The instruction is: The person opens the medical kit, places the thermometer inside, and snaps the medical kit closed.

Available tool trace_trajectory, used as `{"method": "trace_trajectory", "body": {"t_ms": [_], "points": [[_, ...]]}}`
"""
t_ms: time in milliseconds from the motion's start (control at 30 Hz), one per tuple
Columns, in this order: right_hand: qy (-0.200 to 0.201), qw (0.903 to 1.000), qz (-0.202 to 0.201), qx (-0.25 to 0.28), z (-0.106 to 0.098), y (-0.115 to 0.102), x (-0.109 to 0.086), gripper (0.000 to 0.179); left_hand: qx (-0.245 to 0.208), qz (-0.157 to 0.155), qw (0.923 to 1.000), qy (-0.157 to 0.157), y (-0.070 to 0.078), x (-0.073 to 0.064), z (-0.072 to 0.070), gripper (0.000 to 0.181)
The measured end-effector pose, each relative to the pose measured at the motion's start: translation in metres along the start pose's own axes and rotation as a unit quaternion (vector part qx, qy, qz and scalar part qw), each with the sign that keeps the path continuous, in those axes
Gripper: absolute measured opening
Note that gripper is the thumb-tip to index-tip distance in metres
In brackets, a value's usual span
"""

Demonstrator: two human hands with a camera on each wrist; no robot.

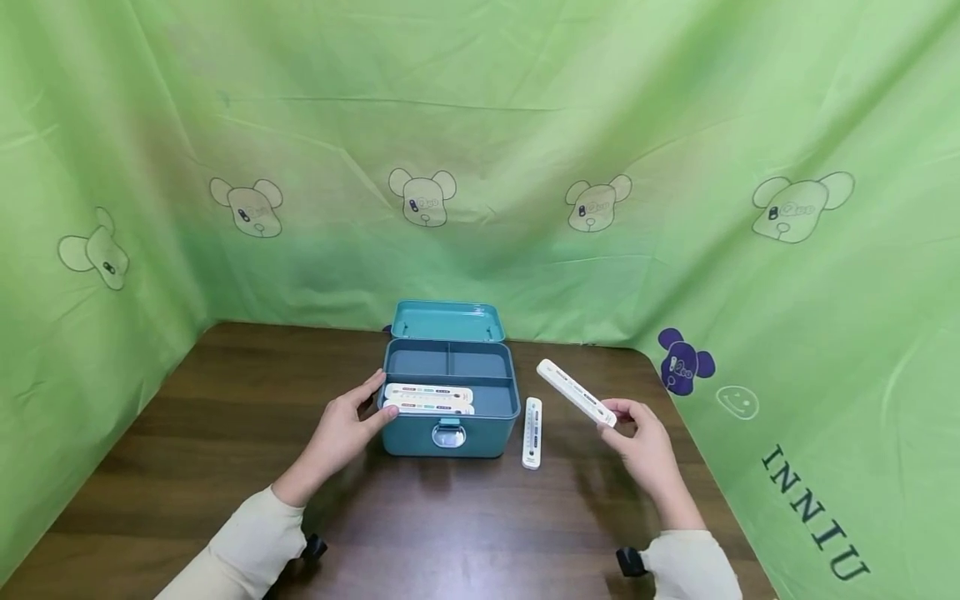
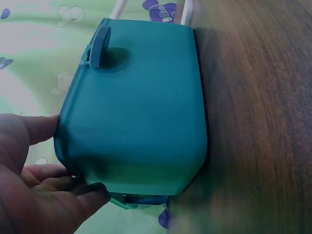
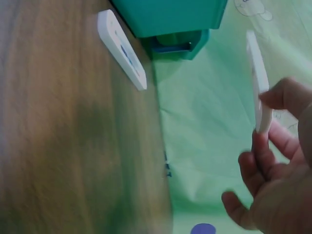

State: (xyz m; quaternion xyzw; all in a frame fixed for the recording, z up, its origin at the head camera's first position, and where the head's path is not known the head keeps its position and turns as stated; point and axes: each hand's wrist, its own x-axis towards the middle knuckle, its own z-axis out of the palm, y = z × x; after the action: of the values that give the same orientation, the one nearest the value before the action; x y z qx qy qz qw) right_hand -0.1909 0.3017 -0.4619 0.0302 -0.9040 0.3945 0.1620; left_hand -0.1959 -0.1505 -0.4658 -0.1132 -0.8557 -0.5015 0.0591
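Observation:
A teal storage box [image 1: 450, 437] stands on the table with its lid [image 1: 448, 321] raised at the back. My left hand [image 1: 347, 425] holds the box at its left side, thumb by the front corner and fingers along the side, also seen in the left wrist view. Inside the front compartment, at its left, lie white thermometers [image 1: 427, 393]. My right hand [image 1: 641, 446] pinches the near end of another white thermometer [image 1: 573, 390] between thumb and fingers, held above the table right of the box. One more thermometer [image 1: 532, 433] lies on the table between the box and my right hand.
Two smaller compartments [image 1: 416, 360] sit at the back of the box. A silver clasp [image 1: 448, 434] hangs on its front. The brown wooden table [image 1: 247, 433] is bordered behind and at both sides by a green printed cloth [image 1: 510, 275].

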Motion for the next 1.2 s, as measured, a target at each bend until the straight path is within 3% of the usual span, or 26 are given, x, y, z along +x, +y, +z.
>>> {"method": "trace_trajectory", "body": {"t_ms": [167,400,733,1200], "points": [[-0.038,0.9976,-0.058,0.0,-0.014,-0.003,0.011,0.031,-0.011,0.001,0.9999,0.0,0.002,0.001,0.001,0.068],[-0.092,0.9872,-0.129,-0.017,-0.016,-0.017,0.028,0.031,-0.001,-0.002,1.0,0.003,0.001,0.0,-0.001,0.068],[-0.186,0.9548,-0.227,-0.047,-0.004,-0.041,0.057,0.032,-0.004,-0.011,0.9999,-0.001,0.002,-0.002,0.003,0.069],[-0.27,0.9237,-0.26,-0.078,0.014,-0.077,0.079,0.031,0.001,-0.031,0.9995,-0.003,0.005,-0.001,0.004,0.069]]}}
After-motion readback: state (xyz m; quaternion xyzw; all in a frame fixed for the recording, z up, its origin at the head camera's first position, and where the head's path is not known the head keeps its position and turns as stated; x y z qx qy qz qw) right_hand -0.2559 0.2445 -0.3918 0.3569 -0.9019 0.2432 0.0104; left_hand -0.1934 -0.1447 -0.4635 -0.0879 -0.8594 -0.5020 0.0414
